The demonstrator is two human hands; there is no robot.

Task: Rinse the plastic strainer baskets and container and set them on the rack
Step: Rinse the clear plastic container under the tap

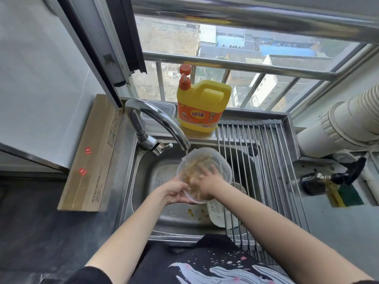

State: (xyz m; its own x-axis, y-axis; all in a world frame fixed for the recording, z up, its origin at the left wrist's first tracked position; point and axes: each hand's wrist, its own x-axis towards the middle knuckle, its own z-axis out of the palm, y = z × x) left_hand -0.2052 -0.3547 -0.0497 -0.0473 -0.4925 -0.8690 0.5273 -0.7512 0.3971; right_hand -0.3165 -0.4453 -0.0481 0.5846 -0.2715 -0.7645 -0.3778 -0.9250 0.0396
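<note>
A clear plastic container (222,162) with brownish residue inside is held over the steel sink (143,167) under the running faucet (160,121). My left hand (176,191) grips its near-left rim from below. My right hand (207,177) is inside the container, fingers spread against the dirty inner wall. A white plastic strainer basket (217,214) lies in the sink beneath my right forearm, partly hidden by it and by the rack. The roll-up steel rack (266,152) spans the sink's right half.
A yellow dish-soap jug (202,107) stands on the ledge behind the sink, with a clear lidded box (164,108) to its left. A cardboard box (92,156) leans at the left. A green sponge (346,196) and a dark bottle (320,181) lie at the right. Food scraps dot the sink floor.
</note>
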